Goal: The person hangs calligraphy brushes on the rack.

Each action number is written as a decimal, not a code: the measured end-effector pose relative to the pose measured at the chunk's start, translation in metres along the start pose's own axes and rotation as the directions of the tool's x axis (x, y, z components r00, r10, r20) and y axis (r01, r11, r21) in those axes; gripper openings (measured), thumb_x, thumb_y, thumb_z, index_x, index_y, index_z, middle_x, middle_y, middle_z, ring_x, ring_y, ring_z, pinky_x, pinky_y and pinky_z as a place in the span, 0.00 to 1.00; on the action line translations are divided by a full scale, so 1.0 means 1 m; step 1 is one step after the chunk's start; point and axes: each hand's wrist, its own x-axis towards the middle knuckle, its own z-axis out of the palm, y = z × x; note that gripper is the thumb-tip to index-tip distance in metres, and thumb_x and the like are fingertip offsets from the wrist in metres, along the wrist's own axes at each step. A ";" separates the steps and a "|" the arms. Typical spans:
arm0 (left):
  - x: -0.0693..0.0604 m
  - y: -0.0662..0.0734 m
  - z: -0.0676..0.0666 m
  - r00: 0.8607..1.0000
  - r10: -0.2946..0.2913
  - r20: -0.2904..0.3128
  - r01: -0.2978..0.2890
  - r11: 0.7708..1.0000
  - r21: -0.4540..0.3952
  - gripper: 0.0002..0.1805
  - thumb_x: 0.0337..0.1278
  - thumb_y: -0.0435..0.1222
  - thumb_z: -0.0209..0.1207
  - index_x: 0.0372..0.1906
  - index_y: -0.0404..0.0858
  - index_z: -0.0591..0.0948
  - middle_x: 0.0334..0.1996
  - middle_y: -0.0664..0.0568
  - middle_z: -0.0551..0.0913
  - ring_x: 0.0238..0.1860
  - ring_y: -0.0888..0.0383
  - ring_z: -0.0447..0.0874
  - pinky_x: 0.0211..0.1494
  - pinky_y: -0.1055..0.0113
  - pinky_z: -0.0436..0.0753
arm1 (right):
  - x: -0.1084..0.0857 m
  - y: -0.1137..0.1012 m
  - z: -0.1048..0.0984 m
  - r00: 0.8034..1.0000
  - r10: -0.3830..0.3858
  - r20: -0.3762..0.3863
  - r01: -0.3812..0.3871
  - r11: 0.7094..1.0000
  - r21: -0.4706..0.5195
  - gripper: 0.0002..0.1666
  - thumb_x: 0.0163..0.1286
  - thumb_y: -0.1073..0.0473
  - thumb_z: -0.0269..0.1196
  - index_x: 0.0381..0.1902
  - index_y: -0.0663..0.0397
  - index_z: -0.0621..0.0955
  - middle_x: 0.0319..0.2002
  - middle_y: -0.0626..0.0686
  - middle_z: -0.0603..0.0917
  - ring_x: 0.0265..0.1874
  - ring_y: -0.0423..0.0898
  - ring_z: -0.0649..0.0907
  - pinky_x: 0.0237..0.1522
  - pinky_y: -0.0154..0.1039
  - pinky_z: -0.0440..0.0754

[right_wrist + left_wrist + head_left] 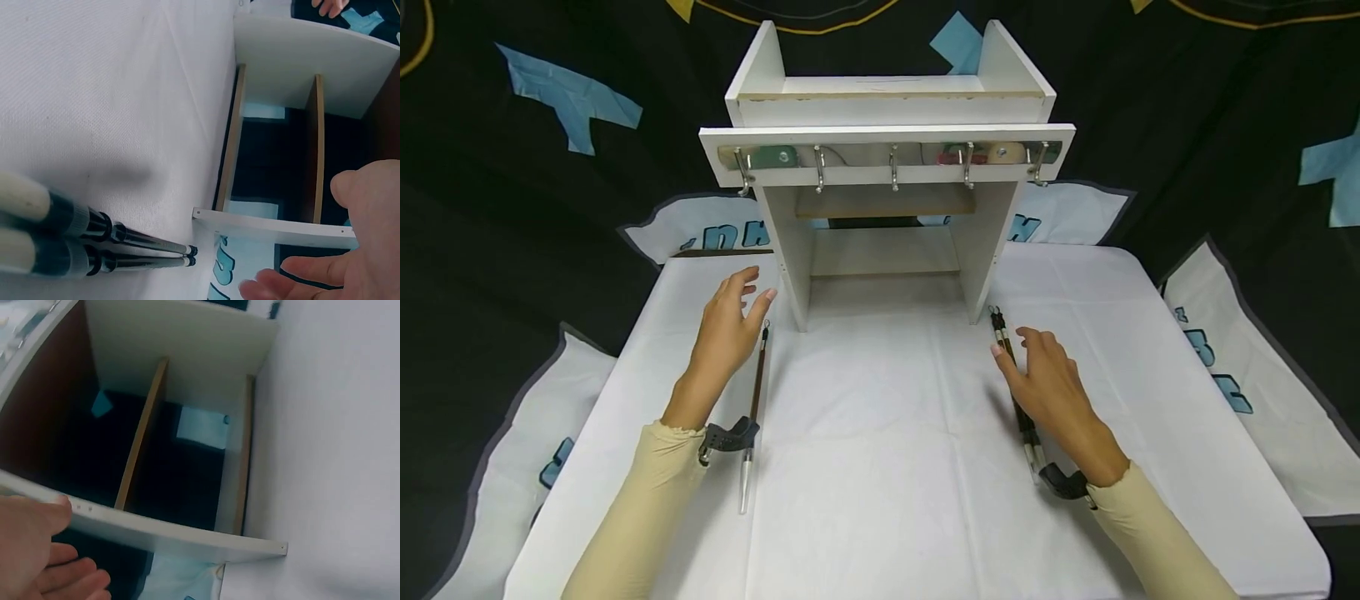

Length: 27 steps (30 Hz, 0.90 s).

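A white shelf unit (787, 242) stands at the far side of the table, with several metal hooks (894, 167) along its front rail. Beside its left panel my left hand (721, 337) hovers with loosely bent fingers, holding nothing. Just right of that hand lies a slim brown brush (759, 379) with an end loop and clear cap. On the right, two dark brushes (1026, 427) with pale bands lie side by side. My right hand (1054, 392) is above and beside them, fingers relaxed and grasping nothing; it partly covers them in the head view.
A white cloth covers the table (865, 467). The unit has inner shelves and an open tray top (880, 108). Dark drapes with blue tape (568, 100) hang around. White printed panels (1247, 400) flank the table.
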 end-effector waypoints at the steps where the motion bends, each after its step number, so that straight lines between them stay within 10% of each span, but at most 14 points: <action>1: 0.004 -0.001 -0.001 1.000 -0.003 0.002 0.003 1.000 -0.020 0.30 0.83 0.43 0.54 0.78 0.32 0.67 0.73 0.34 0.73 0.71 0.35 0.75 0.69 0.37 0.78 | 0.000 0.000 -0.001 1.000 0.009 0.003 -0.009 1.000 0.009 0.47 0.82 0.30 0.49 0.75 0.67 0.68 0.62 0.70 0.76 0.57 0.66 0.78 0.61 0.67 0.75; 13: 0.036 -0.005 0.013 0.999 -0.048 0.021 0.050 0.991 -0.125 0.31 0.83 0.47 0.53 0.80 0.37 0.66 0.77 0.40 0.71 0.74 0.41 0.74 0.72 0.44 0.78 | -0.003 0.010 -0.006 0.999 0.048 0.019 -0.048 0.999 -0.002 0.40 0.83 0.36 0.52 0.67 0.69 0.73 0.54 0.69 0.80 0.46 0.64 0.84 0.46 0.60 0.83; 27: 0.044 -0.008 0.019 0.998 -0.058 0.020 0.061 0.986 -0.155 0.30 0.83 0.46 0.54 0.79 0.38 0.68 0.76 0.40 0.72 0.71 0.39 0.77 0.70 0.43 0.80 | -0.002 0.027 0.002 0.996 0.067 0.059 -0.066 0.998 -0.025 0.30 0.83 0.48 0.58 0.62 0.74 0.76 0.49 0.71 0.82 0.42 0.64 0.85 0.40 0.57 0.85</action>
